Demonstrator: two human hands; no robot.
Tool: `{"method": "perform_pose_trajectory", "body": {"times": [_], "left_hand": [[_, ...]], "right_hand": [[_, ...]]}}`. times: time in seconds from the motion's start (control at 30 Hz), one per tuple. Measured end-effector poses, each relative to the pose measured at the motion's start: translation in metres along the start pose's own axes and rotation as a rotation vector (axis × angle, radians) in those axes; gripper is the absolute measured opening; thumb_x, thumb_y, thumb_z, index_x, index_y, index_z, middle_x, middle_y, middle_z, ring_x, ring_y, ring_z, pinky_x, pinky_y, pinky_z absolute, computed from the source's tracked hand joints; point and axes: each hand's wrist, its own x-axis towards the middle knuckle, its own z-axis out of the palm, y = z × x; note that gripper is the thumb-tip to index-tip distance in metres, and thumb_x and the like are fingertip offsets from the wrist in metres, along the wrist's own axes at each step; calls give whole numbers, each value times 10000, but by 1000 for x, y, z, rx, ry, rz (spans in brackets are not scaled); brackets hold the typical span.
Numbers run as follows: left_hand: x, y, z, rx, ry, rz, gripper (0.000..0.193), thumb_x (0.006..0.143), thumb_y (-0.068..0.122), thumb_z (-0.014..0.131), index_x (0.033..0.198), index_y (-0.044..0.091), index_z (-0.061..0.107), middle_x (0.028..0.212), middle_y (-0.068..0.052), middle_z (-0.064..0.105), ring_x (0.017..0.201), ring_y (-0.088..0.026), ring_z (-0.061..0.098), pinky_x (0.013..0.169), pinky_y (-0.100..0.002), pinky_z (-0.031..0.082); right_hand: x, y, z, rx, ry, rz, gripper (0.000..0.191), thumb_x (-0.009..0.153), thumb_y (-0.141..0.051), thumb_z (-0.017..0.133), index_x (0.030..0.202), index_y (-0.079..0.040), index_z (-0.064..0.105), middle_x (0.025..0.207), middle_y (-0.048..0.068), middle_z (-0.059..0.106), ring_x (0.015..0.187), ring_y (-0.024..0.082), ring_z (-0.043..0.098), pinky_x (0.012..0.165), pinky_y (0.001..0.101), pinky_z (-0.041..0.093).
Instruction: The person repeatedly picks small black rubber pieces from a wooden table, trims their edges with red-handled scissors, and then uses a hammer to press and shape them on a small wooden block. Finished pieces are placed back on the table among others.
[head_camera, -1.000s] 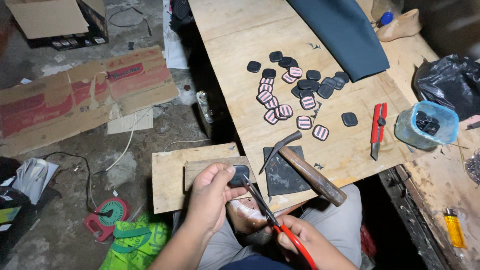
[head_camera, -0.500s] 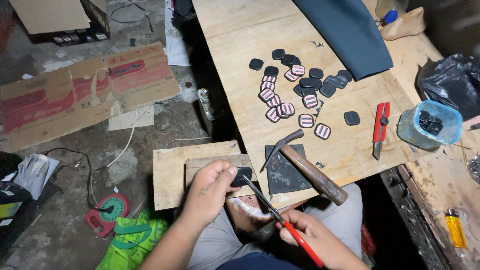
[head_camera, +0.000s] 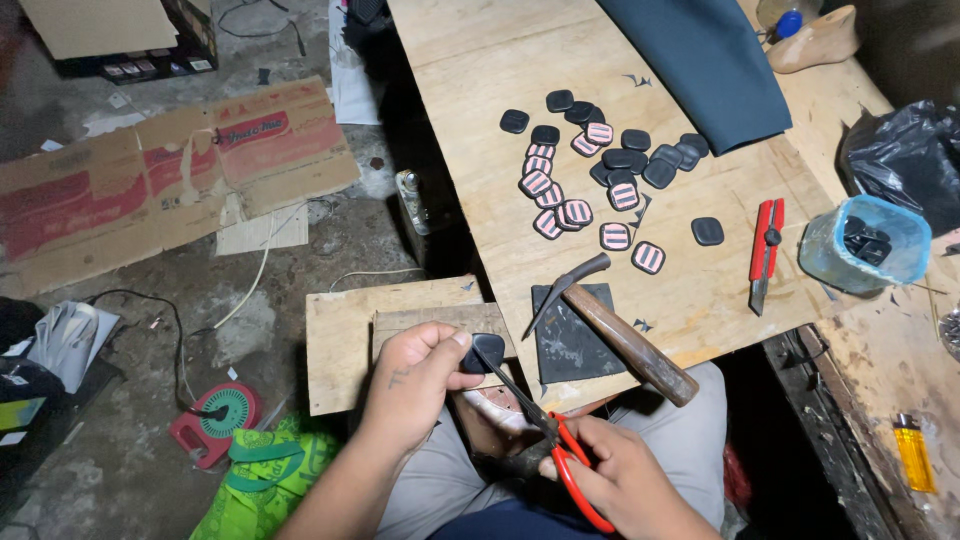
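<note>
A person seated at a plywood bench (head_camera: 690, 300) trims a small black pad (head_camera: 487, 350) with red-handled scissors (head_camera: 545, 440), seen from a head-worn camera. The left hand (head_camera: 420, 385) pinches the pad between thumb and fingertips, holding it just above a small wooden block (head_camera: 345, 335) at the bench's near edge. The right hand (head_camera: 625, 480) is closed through the scissor loops, and the dark blades reach up to the pad's lower edge, touching it.

Judging by the bench, the work is well along but not over: about two dozen similar pads (head_camera: 600, 175) lie in a loose cluster farther up the board, some plain black, others showing pink and white stripes. More dark pieces sit in a blue cup (head_camera: 865, 245) at the right, and whether those are finished cannot be told.

The pad in hand is dark, matte, a rounded square like the rest, its striped face not visible from here.

A hammer (head_camera: 620, 335) rests across a black cutting mat (head_camera: 570, 335) just beside the hands. A red utility knife (head_camera: 765, 250) lies near the cup, a dark sheet (head_camera: 700, 60) is at the far end, and a yellow lighter (head_camera: 915, 455) sits well apart at right.
</note>
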Motion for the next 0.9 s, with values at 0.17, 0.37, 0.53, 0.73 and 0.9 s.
{"method": "perform_pose_trajectory", "body": {"times": [0.17, 0.37, 0.53, 0.73, 0.9], "left_hand": [[2, -4, -2, -54, 2, -6, 250, 966, 168, 582, 957, -45, 714, 888, -113, 756, 754, -171, 715, 699, -336, 634], [0, -6, 1, -40, 30, 6, 254, 984, 172, 580, 944, -55, 686, 892, -133, 752, 747, -180, 716, 688, -338, 635], [3, 1, 0, 23, 66, 44, 192, 1016, 148, 504, 1018, -34, 565, 884, -109, 729, 742, -174, 745, 641, -308, 597], [-12, 6, 6, 130, -32, 280, 213, 950, -35, 527, 1149, -39, 602, 923, -87, 712, 781, -91, 672, 691, -231, 554], [-19, 12, 11, 295, 25, 317, 266, 946, -27, 572, 1191, -57, 671, 929, -104, 708, 768, -82, 637, 670, -234, 527]], "right_hand": [[1, 8, 0, -2, 5, -39, 227, 799, -192, 837, 917, -32, 727, 715, 53, 673, 648, 133, 628, 598, 286, 510], [0, 13, 2, -93, 29, -112, 265, 768, -226, 868, 871, -35, 715, 703, 61, 666, 624, 171, 645, 592, 304, 515], [-4, 7, 4, -148, -3, -179, 355, 743, -234, 883, 967, -42, 685, 736, 72, 614, 661, 207, 631, 621, 315, 529], [-2, -7, -9, -271, 105, -86, 386, 738, -278, 882, 975, -61, 669, 718, 61, 619, 645, 202, 616, 597, 319, 514], [-3, -11, -10, -243, 104, 18, 385, 732, -277, 875, 998, -73, 687, 704, 61, 619, 629, 197, 610, 579, 329, 512]]}}
